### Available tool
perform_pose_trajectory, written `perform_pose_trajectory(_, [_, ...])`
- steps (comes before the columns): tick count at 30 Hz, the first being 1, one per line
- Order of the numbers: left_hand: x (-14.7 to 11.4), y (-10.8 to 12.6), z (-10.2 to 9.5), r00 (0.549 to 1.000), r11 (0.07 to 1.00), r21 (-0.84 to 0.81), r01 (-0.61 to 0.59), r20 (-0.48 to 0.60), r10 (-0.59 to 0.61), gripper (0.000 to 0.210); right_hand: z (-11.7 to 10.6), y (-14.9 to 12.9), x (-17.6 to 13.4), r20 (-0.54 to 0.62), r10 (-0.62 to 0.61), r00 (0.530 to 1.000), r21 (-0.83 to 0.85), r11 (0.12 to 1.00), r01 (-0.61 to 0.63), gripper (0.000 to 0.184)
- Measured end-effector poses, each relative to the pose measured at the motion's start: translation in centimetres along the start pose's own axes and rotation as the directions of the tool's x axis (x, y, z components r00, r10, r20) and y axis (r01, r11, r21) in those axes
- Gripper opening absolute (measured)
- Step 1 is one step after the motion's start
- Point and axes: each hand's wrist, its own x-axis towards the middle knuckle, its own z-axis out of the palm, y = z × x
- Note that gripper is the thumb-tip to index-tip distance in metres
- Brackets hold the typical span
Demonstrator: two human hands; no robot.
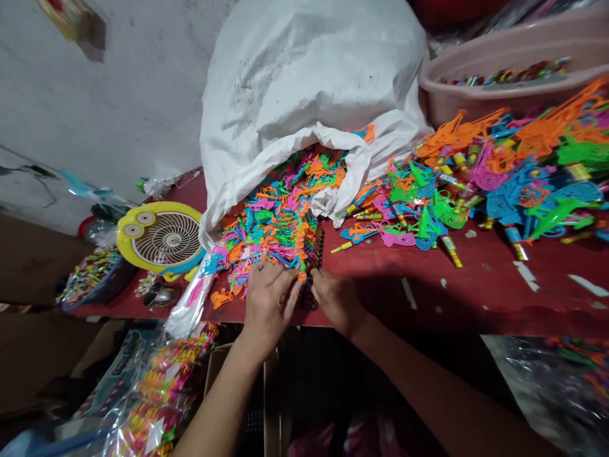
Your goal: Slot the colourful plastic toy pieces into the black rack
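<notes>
My left hand (270,295) is at the front of a heap of small colourful plastic toy pieces (266,222), its thumb and fingers closed at an orange round-ended plastic piece (302,276). Close beside it on the right, my right hand (337,301) has its fingertips pinched together; whatever lies between them is hidden. Both hands meet at the near end of a dark toothed rack (318,251), along which several orange round ends stand in a row. The heap spills from the mouth of a large white woven sack (309,70).
A yellow fan (164,236) and a metal cup (160,294) stand left on the red table (380,292). Finished-looking coloured toys with shiny tubes (514,184) pile up at right, before a pink basin (476,54). Below left are bagged colourful pieces (162,387).
</notes>
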Motion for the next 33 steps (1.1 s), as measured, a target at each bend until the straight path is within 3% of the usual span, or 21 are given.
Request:
perform_pose_trajectory(3, [-1.3, -0.1, 0.8, 0.997, 0.997, -0.063, 0.045, -0.052, -0.049, 0.007, -0.1, -0.1, 0.0, -0.003, 0.027, 1.000, 0.007, 1.000, -0.027, 0.019])
perform_pose_trajectory(5, [-2.3, 0.0, 1.7, 0.990, 0.995, -0.074, 0.064, -0.123, -0.072, 0.016, -0.1, -0.1, 0.0, -0.004, 0.043, 0.999, 0.029, 0.999, -0.043, 0.016])
perform_pose_trajectory(9, [-3.3, 0.3, 3.3, 0.968, 0.993, 0.005, 0.120, -0.223, -0.116, 0.021, 0.3, -0.2, 0.2, 0.005, 0.070, 0.998, 0.040, 0.997, -0.071, 0.014])
perform_pose_trajectory(20, [-2.4, -0.1, 3.4, 0.975, 0.983, -0.047, 0.175, -0.131, -0.180, 0.008, 0.8, -0.8, 0.9, 0.049, 0.096, 0.994, -0.031, 0.995, -0.095, 0.027])
perform_pose_trajectory(24, [-3.3, -0.1, 3.0, 0.960, 0.983, -0.047, 0.178, -0.210, -0.184, 0.022, 0.8, 0.6, 0.7, 0.046, 0.123, 0.991, 0.010, 0.992, -0.124, 0.023])
perform_pose_trajectory(27, [-5.4, 0.1, 3.1, 0.898, 0.974, -0.044, 0.222, -0.380, -0.222, 0.039, 0.9, 2.4, -0.5, -0.056, 0.079, 0.995, 0.110, 0.991, -0.073, 0.025])
perform_pose_trajectory(29, [-7.0, -0.1, 3.7, 0.805, 0.928, -0.160, 0.336, -0.463, -0.371, 0.033, 1.0, 3.4, -1.4, -0.151, 0.054, 0.987, 0.151, 0.988, -0.031, 0.027])
perform_pose_trajectory(31, [-8.3, -0.6, 4.9, 0.688, 0.806, -0.363, 0.468, -0.423, -0.590, 0.029, 0.9, 3.9, -2.1, -0.208, 0.046, 0.977, 0.162, 0.987, -0.012, 0.026])
perform_pose_trajectory(32, [-8.8, -0.9, 5.6, 0.647, 0.726, -0.454, 0.517, -0.349, -0.678, 0.031, 0.8, 3.8, -2.3, -0.210, 0.046, 0.977, 0.156, 0.988, -0.013, 0.025])
perform_pose_trajectory(33, [-9.1, -1.3, 6.3, 0.635, 0.659, -0.518, 0.546, -0.258, -0.728, 0.036, 0.7, 3.5, -2.5, -0.194, 0.051, 0.980, 0.143, 0.989, -0.023, 0.023])
